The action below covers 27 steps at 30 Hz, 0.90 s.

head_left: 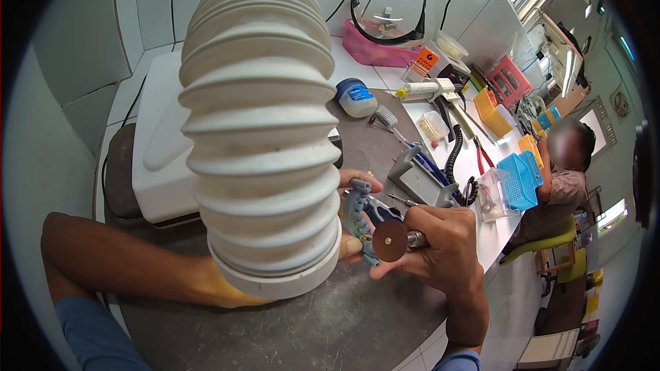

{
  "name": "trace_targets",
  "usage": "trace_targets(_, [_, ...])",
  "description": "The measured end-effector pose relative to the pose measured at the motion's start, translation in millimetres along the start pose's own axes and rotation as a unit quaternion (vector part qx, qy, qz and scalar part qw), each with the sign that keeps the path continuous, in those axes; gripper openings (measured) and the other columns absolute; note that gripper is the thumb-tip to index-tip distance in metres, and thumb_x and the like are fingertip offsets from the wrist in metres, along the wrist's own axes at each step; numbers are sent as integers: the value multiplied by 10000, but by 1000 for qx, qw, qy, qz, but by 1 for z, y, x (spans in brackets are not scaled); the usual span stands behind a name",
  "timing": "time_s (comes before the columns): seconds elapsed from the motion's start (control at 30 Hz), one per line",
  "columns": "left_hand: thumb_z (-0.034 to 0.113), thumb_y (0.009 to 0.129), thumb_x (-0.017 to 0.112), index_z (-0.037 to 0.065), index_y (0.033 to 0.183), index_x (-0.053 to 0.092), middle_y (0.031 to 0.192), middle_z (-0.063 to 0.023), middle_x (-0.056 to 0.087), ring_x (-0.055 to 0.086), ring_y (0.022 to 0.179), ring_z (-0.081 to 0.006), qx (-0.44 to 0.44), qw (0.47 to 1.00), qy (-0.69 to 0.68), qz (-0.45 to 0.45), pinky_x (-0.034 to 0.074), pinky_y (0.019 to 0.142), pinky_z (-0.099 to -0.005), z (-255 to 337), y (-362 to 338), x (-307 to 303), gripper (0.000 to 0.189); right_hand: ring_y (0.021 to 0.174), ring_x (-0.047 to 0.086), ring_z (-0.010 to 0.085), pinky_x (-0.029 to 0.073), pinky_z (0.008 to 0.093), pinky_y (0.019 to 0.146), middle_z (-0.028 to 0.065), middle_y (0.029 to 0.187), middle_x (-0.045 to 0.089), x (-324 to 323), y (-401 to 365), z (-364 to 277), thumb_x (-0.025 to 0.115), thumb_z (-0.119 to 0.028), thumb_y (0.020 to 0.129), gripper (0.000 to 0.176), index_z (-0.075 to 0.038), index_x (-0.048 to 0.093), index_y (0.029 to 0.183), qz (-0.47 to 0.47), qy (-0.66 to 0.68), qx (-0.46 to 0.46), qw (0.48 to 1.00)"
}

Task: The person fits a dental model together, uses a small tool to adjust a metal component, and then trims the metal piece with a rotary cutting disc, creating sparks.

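A grey-blue dental model piece (pixel 357 214) is pinched between the fingers and thumb of my left hand (pixel 350 244), which is partly hidden behind a large white ribbed hose (pixel 261 124). My right hand (pixel 443 247) is wrapped round a metal rotary handpiece (pixel 416 239). On the handpiece's tip sits a round brown disc (pixel 390 241), in front of or beside the model's lower end; whether they touch I cannot tell. Behind the disc a dark blue and silver tool (pixel 382 214) shows in part.
Beyond my hands are a grey tool holder (pixel 418 177), a blue-labelled jar (pixel 356 98), a brush (pixel 386 117), red-handled pliers (pixel 483 156) and a blue basket (pixel 517 180). Safety glasses (pixel 389 40) rest on a pink tray (pixel 378 51). Another person (pixel 560 178) sits at the right.
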<state>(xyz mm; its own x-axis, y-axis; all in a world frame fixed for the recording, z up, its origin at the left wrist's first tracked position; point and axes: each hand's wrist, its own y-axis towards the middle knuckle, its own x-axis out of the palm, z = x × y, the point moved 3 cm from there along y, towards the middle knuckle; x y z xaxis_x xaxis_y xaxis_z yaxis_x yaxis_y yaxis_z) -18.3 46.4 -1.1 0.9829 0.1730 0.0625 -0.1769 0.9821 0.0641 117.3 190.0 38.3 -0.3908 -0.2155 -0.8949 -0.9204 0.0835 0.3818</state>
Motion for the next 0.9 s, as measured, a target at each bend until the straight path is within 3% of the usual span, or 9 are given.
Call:
trace_targets(0.17, [-28, 891, 617, 47, 1388, 330, 1212, -126, 526, 575, 1159, -195, -9, 1000, -15, 0, 516, 1019, -324, 1, -1, 1, 579, 397, 452, 144, 327, 295, 406, 12, 498, 440, -2, 1, -1, 818, -627, 573, 654, -75, 468, 568, -4, 3, -1, 1000])
trace_targets(0.23, [-32, 892, 613, 46, 1390, 326, 1215, -128, 526, 577, 1157, -197, 9, 1000, 1, 1, 513, 1025, -331, -1, 0, 1, 580, 416, 514, 116, 381, 289, 393, 5, 522, 526, -3, 2, -3, 840, -555, 592, 565, -85, 528, 618, -21, -1, -24, 999])
trace_targets(0.77, [-18, 897, 619, 46, 1392, 326, 1221, -134, 540, 560, 1188, -199, -9, 1000, -25, -8, 511, 1029, -338, -1, 0, 1, 578, 425, 526, 115, 381, 287, 393, 7, 534, 541, -2, 1, -1, 828, -573, 592, 570, -85, 534, 630, -25, -6, -29, 999])
trace_targets(0.83, [-13, 900, 619, 47, 1393, 326, 1221, -132, 539, 556, 1189, -199, -6, 1000, -22, -5, 509, 1031, -340, -1, 0, 0, 576, 401, 440, 148, 325, 298, 406, 13, 497, 426, 1, -1, 2, 819, -625, 571, 659, -75, 457, 565, -4, 7, -3, 1000])
trace_targets(0.9, [-13, 900, 620, 47, 1392, 328, 1220, -130, 540, 557, 1189, -199, 2, 1000, -31, -2, 508, 1031, -339, -5, -1, 1, 576, 412, 480, 131, 353, 293, 400, 10, 515, 482, -2, 1, 1, 825, -598, 580, 613, -78, 499, 601, -14, 2, -19, 1000])
